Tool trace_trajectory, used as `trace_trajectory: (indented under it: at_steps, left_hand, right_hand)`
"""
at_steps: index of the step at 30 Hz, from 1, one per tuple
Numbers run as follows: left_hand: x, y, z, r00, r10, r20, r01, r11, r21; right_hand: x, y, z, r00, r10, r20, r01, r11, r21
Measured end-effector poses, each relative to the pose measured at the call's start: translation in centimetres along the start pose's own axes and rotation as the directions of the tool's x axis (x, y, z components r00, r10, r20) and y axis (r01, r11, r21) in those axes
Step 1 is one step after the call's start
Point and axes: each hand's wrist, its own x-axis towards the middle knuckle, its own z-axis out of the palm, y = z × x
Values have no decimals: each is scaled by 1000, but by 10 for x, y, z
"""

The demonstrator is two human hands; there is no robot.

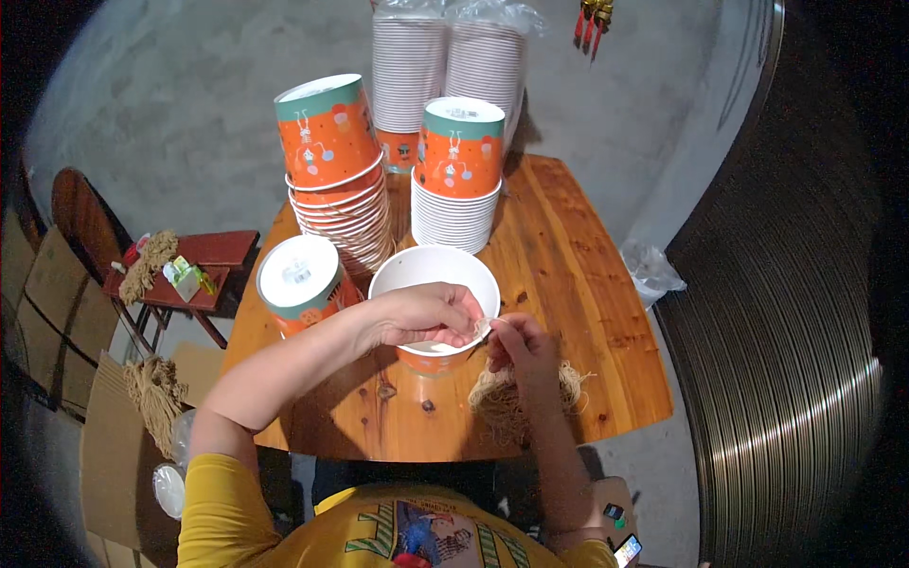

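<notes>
Some string (pixel 483 326) between the fingers (pixel 462 320)

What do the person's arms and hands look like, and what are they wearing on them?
The left hand and right hand are bare, with no gloves to be seen. Both forearms are bare too. The left sleeve is short, plain yellow and ends above the elbow. Only a little of the yellow right sleeve shows.
</notes>
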Motion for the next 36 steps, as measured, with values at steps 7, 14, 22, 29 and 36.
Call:
trace_trajectory:
  at_steps: [7,14,22,29,36]
  left_hand:
    - [4,-6,0,944,326,53,-310,815,490]
    - [-9,-1,20,858,507,79,-354,473,807]
    - [8,-4,38,566,733,379,-444,-117,889]
    - [15,-3,38,634,719,283,-470,67,880]
    - [13,0,28,736,647,197,-497,318,808]
  right_hand:
    - [2,0,2,949,-303,84,309,850,-428]
    - [2,-8,0,963,-245,113,269,839,-474]
    - [13,-20,-26,957,-233,172,289,711,-641]
    - [15,-10,-26,942,-294,162,336,815,-472]
    - [19,-4,-31,952,-242,187,291,907,-306]
